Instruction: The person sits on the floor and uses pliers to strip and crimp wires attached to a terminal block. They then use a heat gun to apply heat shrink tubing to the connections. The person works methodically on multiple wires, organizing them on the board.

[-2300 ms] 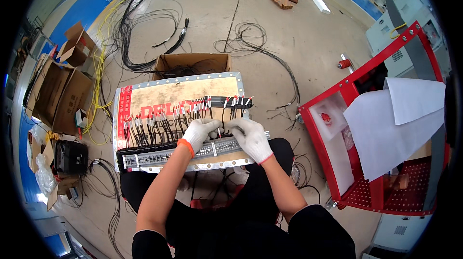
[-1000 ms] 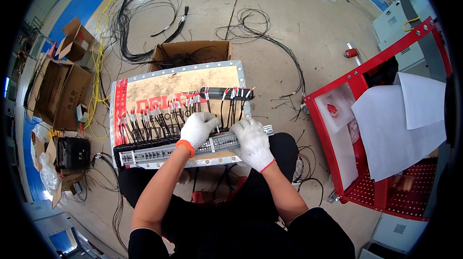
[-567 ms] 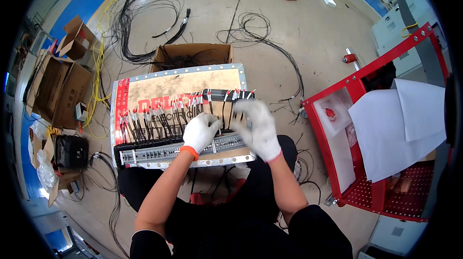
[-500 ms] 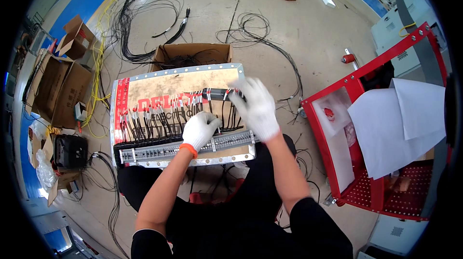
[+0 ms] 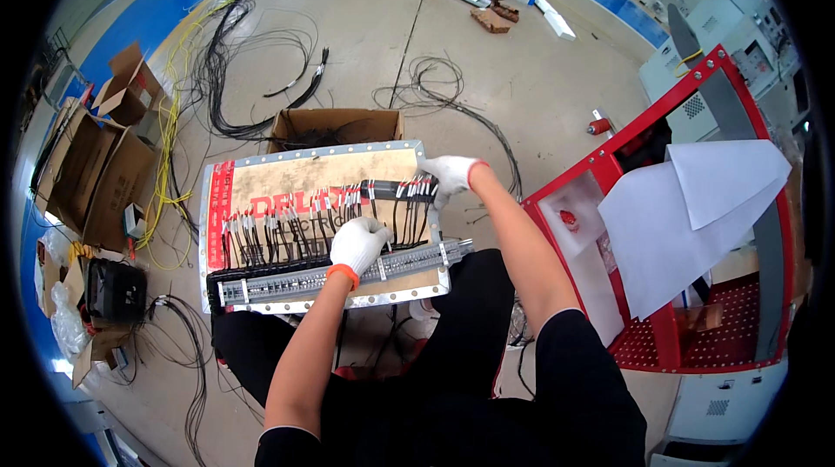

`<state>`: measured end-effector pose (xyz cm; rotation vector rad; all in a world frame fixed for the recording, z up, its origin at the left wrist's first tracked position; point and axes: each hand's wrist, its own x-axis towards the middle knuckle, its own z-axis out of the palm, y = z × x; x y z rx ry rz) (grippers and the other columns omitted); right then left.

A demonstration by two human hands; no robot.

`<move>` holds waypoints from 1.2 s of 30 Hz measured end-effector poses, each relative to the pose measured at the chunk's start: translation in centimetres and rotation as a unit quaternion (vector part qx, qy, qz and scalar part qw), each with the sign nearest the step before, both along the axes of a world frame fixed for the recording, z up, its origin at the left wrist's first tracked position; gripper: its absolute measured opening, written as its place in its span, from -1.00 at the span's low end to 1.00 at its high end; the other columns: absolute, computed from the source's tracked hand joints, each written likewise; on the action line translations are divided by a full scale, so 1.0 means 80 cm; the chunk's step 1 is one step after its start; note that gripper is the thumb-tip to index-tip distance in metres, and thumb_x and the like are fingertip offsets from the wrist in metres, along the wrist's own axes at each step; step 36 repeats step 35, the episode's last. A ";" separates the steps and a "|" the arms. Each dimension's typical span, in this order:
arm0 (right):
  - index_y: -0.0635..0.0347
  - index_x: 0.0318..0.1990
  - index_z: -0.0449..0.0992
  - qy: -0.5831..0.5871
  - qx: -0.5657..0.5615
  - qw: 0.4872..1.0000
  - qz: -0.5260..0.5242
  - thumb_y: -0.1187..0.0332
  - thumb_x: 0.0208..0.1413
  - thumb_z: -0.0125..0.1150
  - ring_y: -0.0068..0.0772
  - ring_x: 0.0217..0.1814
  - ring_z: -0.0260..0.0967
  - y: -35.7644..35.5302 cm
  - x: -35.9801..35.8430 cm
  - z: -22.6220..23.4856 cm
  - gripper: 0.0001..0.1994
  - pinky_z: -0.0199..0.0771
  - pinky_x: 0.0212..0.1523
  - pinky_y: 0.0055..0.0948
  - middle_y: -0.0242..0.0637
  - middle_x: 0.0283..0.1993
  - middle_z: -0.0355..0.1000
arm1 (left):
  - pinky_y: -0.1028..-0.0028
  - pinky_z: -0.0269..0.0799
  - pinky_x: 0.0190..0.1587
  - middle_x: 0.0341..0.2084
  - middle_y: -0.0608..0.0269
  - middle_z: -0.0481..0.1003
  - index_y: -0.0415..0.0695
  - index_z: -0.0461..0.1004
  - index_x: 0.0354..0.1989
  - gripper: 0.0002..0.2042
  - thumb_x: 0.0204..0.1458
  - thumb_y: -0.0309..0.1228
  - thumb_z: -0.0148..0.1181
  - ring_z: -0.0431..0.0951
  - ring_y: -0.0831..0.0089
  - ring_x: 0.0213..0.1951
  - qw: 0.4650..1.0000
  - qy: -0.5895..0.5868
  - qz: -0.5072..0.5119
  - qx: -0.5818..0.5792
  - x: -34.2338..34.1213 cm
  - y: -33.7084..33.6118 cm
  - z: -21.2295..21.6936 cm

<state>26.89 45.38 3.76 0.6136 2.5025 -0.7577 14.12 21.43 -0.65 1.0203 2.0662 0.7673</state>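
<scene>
On the person's lap sits the panel (image 5: 304,184), a metal-rimmed board strung with black wires (image 5: 287,232) running down to a terminal strip (image 5: 348,274) along its near edge. Left hand (image 5: 358,243), white-gloved, rests curled on the wires just above the strip; whether it pinches one, I cannot tell. Right hand (image 5: 450,176) reaches to the panel's far right corner, fingers closed around the wire bundle (image 5: 396,189) there. Behind the panel, an open cardboard box (image 5: 335,128); to the right, a red cart (image 5: 678,232) with white sheets.

White knit cloth gloves cover both hands, the panel (image 5: 296,180) looks like dull metal-rimmed board, cardboard boxes (image 5: 96,163) matt, concrete floor (image 5: 365,41) smooth.
</scene>
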 end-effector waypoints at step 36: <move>0.19 -0.16 0.29 0.734 -0.133 0.538 -0.392 0.30 0.21 0.13 -0.39 -0.51 0.30 -0.256 0.039 0.067 -0.80 0.53 -0.25 -0.23 -0.29 -0.47 0.35 | 0.24 0.52 -0.06 -0.35 0.03 0.66 -0.07 0.70 -0.25 -0.66 -0.02 -0.09 0.23 0.67 0.17 -0.21 0.999 0.001 -0.007 -0.038 -0.003 -0.001 0.010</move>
